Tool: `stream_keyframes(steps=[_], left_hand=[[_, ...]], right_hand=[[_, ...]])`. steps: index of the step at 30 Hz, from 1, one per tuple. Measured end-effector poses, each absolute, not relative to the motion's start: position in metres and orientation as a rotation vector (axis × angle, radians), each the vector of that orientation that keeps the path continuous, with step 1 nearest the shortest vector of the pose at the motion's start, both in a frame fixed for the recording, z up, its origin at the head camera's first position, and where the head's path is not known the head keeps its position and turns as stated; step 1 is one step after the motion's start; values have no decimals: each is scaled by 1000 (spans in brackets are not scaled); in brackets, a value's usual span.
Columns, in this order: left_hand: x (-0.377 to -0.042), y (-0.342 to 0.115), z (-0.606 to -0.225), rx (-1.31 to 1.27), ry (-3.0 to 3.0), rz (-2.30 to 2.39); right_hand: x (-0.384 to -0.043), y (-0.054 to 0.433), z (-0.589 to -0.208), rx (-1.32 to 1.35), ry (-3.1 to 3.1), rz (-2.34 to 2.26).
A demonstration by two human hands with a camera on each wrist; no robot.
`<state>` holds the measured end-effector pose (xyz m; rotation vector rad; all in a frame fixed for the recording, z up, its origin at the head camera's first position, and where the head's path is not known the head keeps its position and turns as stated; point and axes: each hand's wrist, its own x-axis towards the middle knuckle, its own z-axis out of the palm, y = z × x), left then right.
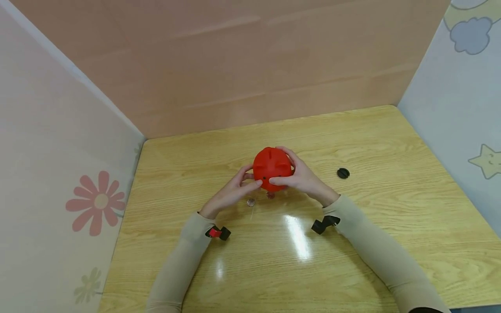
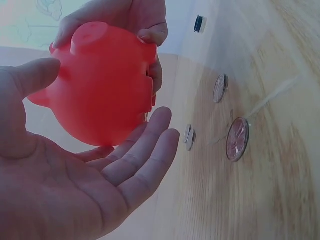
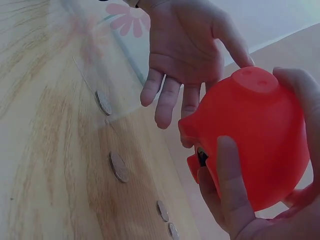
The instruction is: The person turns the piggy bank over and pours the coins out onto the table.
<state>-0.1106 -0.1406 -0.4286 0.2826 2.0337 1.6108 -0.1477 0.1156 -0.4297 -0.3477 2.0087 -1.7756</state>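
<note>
A red piggy bank is held up over the wooden table, its feet and underside turned toward the tabletop in the wrist views. My right hand grips it, thumb on the face side and fingers reaching round underneath. A dark opening shows between its feet, beside the right fingertips. My left hand is at the other side, thumb tip by the snout. Its relaxed, fairly straight fingers extend below the bank in the left wrist view. Coins lie on the table beneath.
A black round slotted plug lies on the table to the right of the hands. Several coins are spread close under the piggy bank. Walls stand behind the table and at both sides.
</note>
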Motion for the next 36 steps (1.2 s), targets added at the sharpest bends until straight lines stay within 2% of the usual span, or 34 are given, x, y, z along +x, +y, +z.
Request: stream_keyframes(steps=[6, 12, 36], left_hand=[[-110, -143, -429, 288, 2028, 1625], [-109, -145, -431, 309, 2032, 1610], [-109, -140, -432, 258, 2027, 1612]], right_hand=[[-152, 119, -432, -316, 1871, -1807], [-155, 121, -438, -229, 1993, -1777], [-149, 117, -437, -336, 1944, -1794]])
